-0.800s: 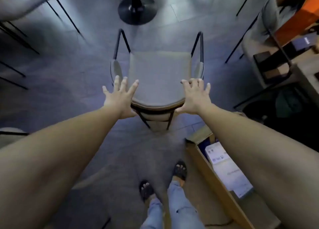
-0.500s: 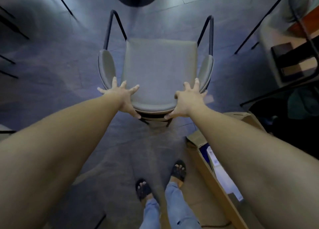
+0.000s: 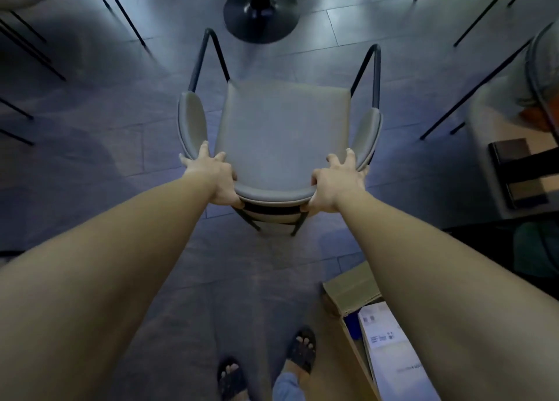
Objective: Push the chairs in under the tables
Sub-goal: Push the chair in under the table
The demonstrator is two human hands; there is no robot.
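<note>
**Floor** (image 3: 90, 174): dark grey tiles with pale joints, running under everything in view and catching a bluish sheen beyond the chair.

**Chair** (image 3: 281, 134): grey padded seat, curved backrest, black metal frame. It is standing on the floor with its seat facing away from the person, its front edge coming just short of the bench pedestal.

**Bench pedestal** (image 3: 260, 13): round black foot, sitting just beyond the chair's front (the bench top is lying out of view).

**Left hand** (image 3: 214, 177): gripping the left end of the chair's backrest, fingers lying over the rim, thumb tucking beneath.

**Right hand** (image 3: 335, 186): clamping the right end of the backrest in the same way.

**Thin black legs** (image 3: 121, 10): belonging to other furniture, standing beyond and left of the chair.

**Cardboard box** (image 3: 351, 288): lying open behind and right of the chair, holding a white printed sheet (image 3: 390, 349). Its small print is showing too blurred to read.

**Sandals** (image 3: 302, 349): dark, open-toed, standing on the floor behind the chair.
</note>
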